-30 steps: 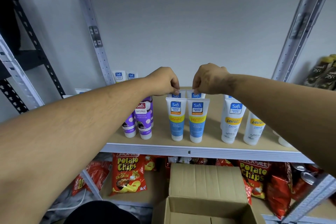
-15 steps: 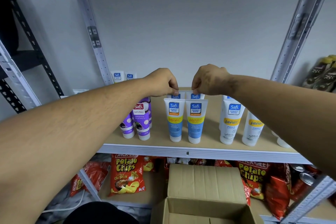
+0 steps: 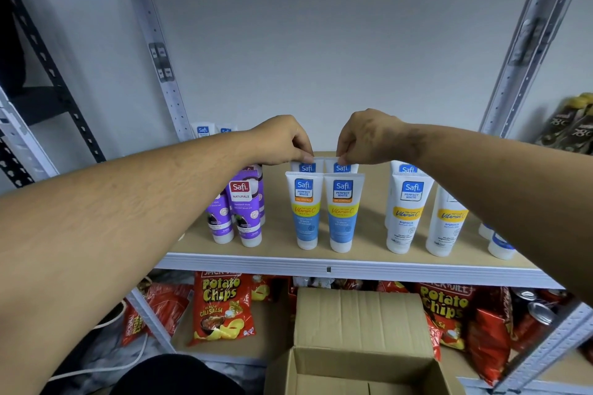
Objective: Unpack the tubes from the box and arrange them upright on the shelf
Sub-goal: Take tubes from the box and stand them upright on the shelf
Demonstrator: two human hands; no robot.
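Note:
Two white-and-blue tubes stand upright, caps down, at the front of the wooden shelf. Behind each stands another such tube. My left hand pinches the top edge of the rear left tube. The rear right tube is pinched at its top by my right hand. Both rear tubes are upright and mostly hidden by the front pair. The open cardboard box sits below the shelf; its visible inside looks empty.
Purple tubes stand left of the blue pair, white-and-yellow tubes to the right, more at the back left. Metal uprights frame the shelf. Chip bags and cans fill the shelf below.
Both hands stay pinched on the tops of the rear tubes and have barely shifted; the view has moved slightly.

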